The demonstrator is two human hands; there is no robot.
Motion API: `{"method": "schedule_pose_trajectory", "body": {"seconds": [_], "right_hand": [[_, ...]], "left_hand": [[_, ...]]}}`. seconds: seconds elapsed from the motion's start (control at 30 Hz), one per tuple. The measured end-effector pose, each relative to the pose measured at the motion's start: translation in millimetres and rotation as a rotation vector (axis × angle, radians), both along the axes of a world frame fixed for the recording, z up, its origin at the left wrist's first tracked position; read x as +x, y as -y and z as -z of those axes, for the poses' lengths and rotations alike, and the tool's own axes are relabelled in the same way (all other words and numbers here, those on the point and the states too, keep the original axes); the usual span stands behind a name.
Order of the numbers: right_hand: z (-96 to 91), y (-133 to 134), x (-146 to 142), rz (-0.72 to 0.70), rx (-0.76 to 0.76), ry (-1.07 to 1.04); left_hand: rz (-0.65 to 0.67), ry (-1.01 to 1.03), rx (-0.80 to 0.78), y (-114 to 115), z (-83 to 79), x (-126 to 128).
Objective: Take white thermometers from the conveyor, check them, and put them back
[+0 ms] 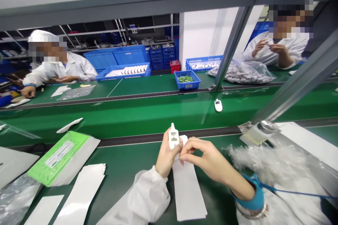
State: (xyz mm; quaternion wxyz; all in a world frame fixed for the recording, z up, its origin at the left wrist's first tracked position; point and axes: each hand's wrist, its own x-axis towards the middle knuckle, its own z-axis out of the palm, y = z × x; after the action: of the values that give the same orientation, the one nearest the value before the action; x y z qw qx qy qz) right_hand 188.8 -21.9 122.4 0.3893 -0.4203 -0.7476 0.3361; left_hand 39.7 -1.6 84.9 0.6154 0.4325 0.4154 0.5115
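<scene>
My left hand (166, 154) is closed round a small white handheld device (174, 137) with a grey display and a narrow tip pointing up; it looks like a digital thermometer. Close beside it, my right hand (202, 153) has thumb and forefinger pinched together near the device's lower end. Whatever sits in that pinch, if anything, is too small to make out. Beneath both hands lies a stack of long white paper strips (188, 193) on the green bench. A blue wrist strap (249, 193) with a cord circles my right wrist.
Left lie more white strips (81, 193) and a green-topped packet (59, 156). A similar white device (218, 105) and a white piece (69, 125) rest on the green belt (148, 112). Clear plastic bags (266, 161) and a metal post (287, 81) stand right. Two co-workers sit opposite.
</scene>
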Motion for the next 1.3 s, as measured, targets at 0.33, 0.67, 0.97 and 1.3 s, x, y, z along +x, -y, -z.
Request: {"method": "schedule_pose_trajectory", "body": {"seconds": [0.33, 0.67, 0.97, 1.3], "right_hand": [[-23.3, 7, 1, 0.118, 0.288, -0.113], [-28.1, 9, 1, 0.123, 0.313, -0.155], [-28.0, 8, 2, 0.11, 0.301, -0.158], [-27.8, 6, 2, 0.112, 0.303, -0.169]], "left_hand": [[0.391, 0.054, -0.046, 39, -57.7, 1], [0.402, 0.04, -0.097, 42, -62.9, 1], [0.401, 0.015, -0.123, 43, -66.1, 1], [0.419, 0.024, -0.105, 41, -58.4, -1]]}}
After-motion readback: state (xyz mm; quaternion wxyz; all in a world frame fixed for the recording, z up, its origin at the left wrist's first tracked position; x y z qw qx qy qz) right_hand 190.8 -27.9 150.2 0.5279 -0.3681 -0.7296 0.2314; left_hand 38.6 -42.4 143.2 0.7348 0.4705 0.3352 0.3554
